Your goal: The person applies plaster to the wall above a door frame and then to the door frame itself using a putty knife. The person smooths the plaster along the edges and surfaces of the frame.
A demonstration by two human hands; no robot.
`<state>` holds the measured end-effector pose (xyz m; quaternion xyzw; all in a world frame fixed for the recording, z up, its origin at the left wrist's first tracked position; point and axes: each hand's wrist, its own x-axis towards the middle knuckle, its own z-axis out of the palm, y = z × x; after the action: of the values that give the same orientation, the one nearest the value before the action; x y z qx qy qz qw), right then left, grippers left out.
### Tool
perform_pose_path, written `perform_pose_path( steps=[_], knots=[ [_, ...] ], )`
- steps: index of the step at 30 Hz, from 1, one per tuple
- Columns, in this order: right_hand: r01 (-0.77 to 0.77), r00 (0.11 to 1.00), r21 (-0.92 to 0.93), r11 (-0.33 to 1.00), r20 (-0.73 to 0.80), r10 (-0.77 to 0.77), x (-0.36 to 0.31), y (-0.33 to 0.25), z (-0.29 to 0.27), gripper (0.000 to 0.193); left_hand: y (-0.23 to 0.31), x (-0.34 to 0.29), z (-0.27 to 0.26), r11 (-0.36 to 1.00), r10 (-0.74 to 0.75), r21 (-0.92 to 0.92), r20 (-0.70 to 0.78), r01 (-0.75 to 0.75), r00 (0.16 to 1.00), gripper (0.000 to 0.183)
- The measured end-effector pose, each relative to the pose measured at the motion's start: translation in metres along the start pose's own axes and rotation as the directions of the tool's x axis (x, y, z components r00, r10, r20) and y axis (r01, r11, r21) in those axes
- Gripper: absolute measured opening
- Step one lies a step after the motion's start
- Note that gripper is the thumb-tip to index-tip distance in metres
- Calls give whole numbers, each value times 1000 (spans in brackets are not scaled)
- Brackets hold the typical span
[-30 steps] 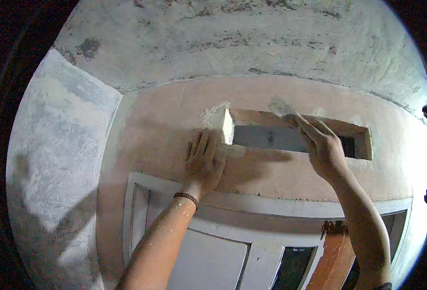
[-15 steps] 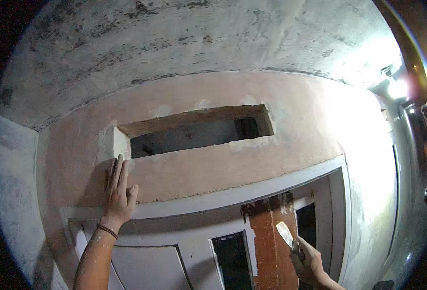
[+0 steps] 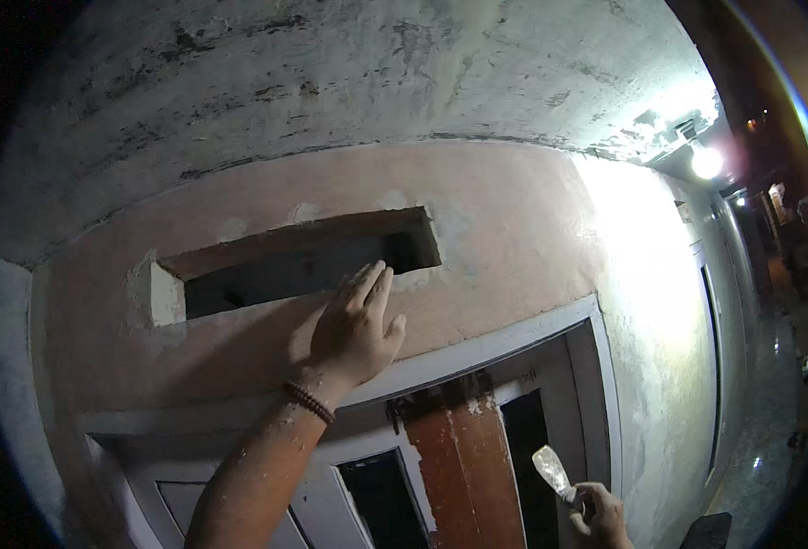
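My left hand (image 3: pixel 351 322) is raised before the pink plastered wall (image 3: pixel 514 247). Its fingers are stretched out, the tips at the lower right edge of the rectangular wall opening (image 3: pixel 276 273); they look laid on the wall, though contact is hard to be sure of. A beaded bracelet (image 3: pixel 310 401) circles that wrist. Lower right, my right hand (image 3: pixel 598 514) is closed around the handle of a putty knife (image 3: pixel 550 468). Its pale, smeared blade points up and left, apart from the wall, in front of the door's dark pane. The fingers hide most of the handle.
Below the opening stands a door frame (image 3: pixel 477 352) holding a door with a bare reddish-brown strip (image 3: pixel 454 467). A patchy grey ceiling (image 3: pixel 331 82) curves overhead. At the right a lit bulb (image 3: pixel 707 163) glares on the side wall (image 3: pixel 646 274), beside a passage.
My left hand has moved right along the opening's lower edge, from its left corner toward its right end. The view has turned right. My right hand still grips the putty knife, now lower and farther right.
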<state>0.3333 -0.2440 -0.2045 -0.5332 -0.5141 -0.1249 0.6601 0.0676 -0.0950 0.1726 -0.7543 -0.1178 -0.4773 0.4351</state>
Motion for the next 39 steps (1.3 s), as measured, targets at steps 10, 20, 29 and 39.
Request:
perform_pose_path(
  steps=[10,20,29,39],
  knots=[
    [-416,905,-65,907,64,420,-125,86,-27,25,11,134,72,794,-371,-413,253,446,894,33],
    [-550,801,-239,800,121,587,-173,122,-49,24,5,130,43,477,-360,-670,442,569,822,22],
    [-492,824,-163,855,230,518,-171,136,-18,23,10,110,25,882,-162,-310,507,355,847,46],
    [-512,809,-50,857,308,501,-164,124,-14,32,2,30,18,960,-165,234,36,152,986,47]
  ],
)
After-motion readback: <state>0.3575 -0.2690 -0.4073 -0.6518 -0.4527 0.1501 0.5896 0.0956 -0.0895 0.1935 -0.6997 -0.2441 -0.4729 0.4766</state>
